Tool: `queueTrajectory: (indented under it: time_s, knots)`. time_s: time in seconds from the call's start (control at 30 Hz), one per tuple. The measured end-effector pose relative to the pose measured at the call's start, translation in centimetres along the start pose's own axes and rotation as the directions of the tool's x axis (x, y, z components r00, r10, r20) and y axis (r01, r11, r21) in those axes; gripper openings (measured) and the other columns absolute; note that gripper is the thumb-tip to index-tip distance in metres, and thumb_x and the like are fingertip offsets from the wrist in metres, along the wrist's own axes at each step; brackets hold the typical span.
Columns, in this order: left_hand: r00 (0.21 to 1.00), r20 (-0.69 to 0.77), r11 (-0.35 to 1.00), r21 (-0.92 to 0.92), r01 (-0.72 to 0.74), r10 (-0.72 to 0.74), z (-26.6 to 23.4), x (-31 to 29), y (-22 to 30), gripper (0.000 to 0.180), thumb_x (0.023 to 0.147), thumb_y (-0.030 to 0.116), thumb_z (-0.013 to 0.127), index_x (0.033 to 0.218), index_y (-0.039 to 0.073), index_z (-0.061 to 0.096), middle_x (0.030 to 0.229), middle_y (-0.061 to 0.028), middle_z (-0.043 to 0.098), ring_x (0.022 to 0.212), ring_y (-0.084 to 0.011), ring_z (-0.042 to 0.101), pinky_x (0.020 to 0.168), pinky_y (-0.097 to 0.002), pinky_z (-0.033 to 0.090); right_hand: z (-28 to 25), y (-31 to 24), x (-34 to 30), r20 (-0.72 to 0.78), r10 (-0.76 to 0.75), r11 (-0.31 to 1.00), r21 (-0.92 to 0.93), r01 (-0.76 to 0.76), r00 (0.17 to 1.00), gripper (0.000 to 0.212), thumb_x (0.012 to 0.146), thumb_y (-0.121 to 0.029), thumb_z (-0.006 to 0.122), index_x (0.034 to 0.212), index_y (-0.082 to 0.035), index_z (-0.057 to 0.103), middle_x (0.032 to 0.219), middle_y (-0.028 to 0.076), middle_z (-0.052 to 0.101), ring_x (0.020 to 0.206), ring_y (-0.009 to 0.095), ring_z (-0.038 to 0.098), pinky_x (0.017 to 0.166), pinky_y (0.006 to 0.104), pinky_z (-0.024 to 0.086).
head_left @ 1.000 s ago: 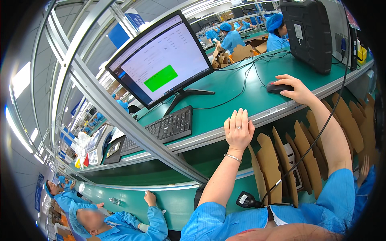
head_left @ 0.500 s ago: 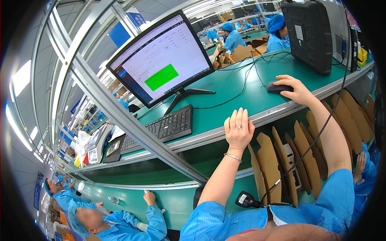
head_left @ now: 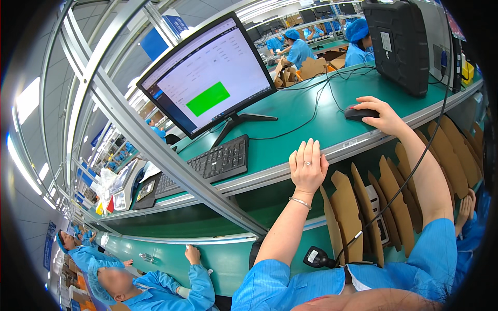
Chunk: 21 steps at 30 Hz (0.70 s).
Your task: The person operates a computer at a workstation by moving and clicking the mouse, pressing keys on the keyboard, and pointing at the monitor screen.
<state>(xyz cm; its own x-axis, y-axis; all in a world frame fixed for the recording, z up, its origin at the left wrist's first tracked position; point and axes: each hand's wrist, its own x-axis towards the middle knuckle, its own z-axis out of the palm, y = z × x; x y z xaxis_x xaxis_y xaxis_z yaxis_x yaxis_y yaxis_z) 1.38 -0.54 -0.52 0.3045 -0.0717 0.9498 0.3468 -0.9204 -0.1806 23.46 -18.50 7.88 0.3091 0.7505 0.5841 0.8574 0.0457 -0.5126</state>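
Note:
My right hand [head_left: 383,118] rests over a black computer mouse [head_left: 358,114] on the green upper shelf, its fingers draped across the top. Lying flat on the metal front edge of that shelf is my left hand [head_left: 308,168], fingers stretched out and holding nothing; it has a ring and a bracelet. Left of it sits a black keyboard [head_left: 220,159], partly behind a slanting metal post. Behind the keyboard stands a monitor [head_left: 207,72] showing a white page with a bright green rectangle.
Below the shelf, brown cardboard pieces [head_left: 346,220] stand in a row beside a black handheld scanner [head_left: 318,257]. Its cable [head_left: 402,189] passes in front of my right forearm. A black case [head_left: 397,46] stands at the back right. Co-workers [head_left: 150,290] sit lower left and far back.
Both my hands stay where they were, and the screen looks the same. At the right edge, a co-worker's hands have shifted slightly.

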Motion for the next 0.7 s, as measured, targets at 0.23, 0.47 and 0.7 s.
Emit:
queueTrajectory:
  time_s: [0.23,0.47,0.7]
  knots:
    - [1.0,-0.004,1.0,0.006,-0.005,0.005,0.11,-0.05,-0.09,0.034,0.086,0.021,0.061,0.116,0.006,0.065,0.118,-0.0087,0.065,0.111,-0.0258,0.06,0.096,-0.0422,0.042,0.06,-0.03,0.03,-0.002,0.025,1.0,0.017,-0.025,1.0,0.038,0.078,-0.006,0.066,0.116,-0.008,0.068,0.134,0.015,0.055,0.121,0.031,0.056,0.102,0.0372,0.044]
    - [1.0,-0.006,1.0,0.001,-0.004,0.004,-0.02,0.09,0.15,0.034,0.086,0.021,0.061,0.116,0.006,0.065,0.118,-0.0089,0.065,0.11,-0.0258,0.06,0.095,-0.0424,0.042,-0.13,-0.02,-0.05,0.005,0.006,1.0,-0.012,-0.006,1.0,0.037,0.079,-0.006,0.065,0.116,-0.009,0.067,0.134,0.015,0.055,0.121,0.032,0.055,0.103,0.0377,0.044]
    - [1.0,-0.009,1.0,0.013,-0.01,0.01,0.04,-0.03,-0.18,0.033,0.086,0.021,0.06,0.115,0.006,0.065,0.117,-0.0093,0.065,0.11,-0.0258,0.06,0.094,-0.0423,0.043,-0.08,-0.25,-0.03,0.02,0.022,0.999,-0.037,-0.021,1.0,0.041,0.079,-0.008,0.065,0.12,-0.011,0.065,0.14,0.014,0.051,0.129,0.032,0.048,0.108,0.04,0.038]
